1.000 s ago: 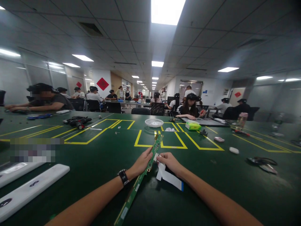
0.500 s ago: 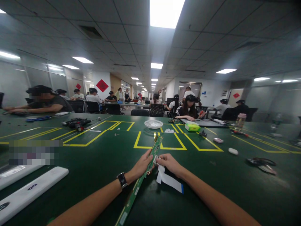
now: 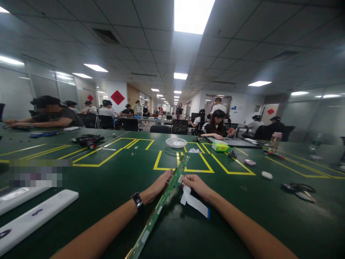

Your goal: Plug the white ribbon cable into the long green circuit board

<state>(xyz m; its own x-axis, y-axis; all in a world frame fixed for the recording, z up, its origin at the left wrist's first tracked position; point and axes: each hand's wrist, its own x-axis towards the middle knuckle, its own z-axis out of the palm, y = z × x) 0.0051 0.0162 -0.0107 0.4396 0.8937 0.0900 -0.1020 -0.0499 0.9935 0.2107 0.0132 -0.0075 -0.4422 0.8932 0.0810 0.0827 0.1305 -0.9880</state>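
A long, narrow green circuit board (image 3: 155, 217) slants across the middle, its far end raised over the table. My left hand (image 3: 159, 184), with a dark watch at the wrist, grips it from the left side, and the fingers pass out of sight behind it. On the other side my right hand (image 3: 198, 186) pinches the end of a white flat ribbon cable (image 3: 197, 205) close against the board's connector. Whether that end sits in the connector cannot be made out. The cable's blue-tipped free end hangs down to the right, with a fold near the fingers.
Yellow tape outlines mark the green table (image 3: 237, 223). Beyond the board stands a clear round dish (image 3: 176, 143), with a green packet (image 3: 220, 146) to its right. Long white bars (image 3: 40, 219) lie at left. A white case (image 3: 267, 175) and dark cable (image 3: 299, 189) lie at right. Co-workers sit around.
The board has rolled more onto its edge, and its near end has swung left. My left hand has shifted slightly left; my right hand keeps its pinch on the cable.
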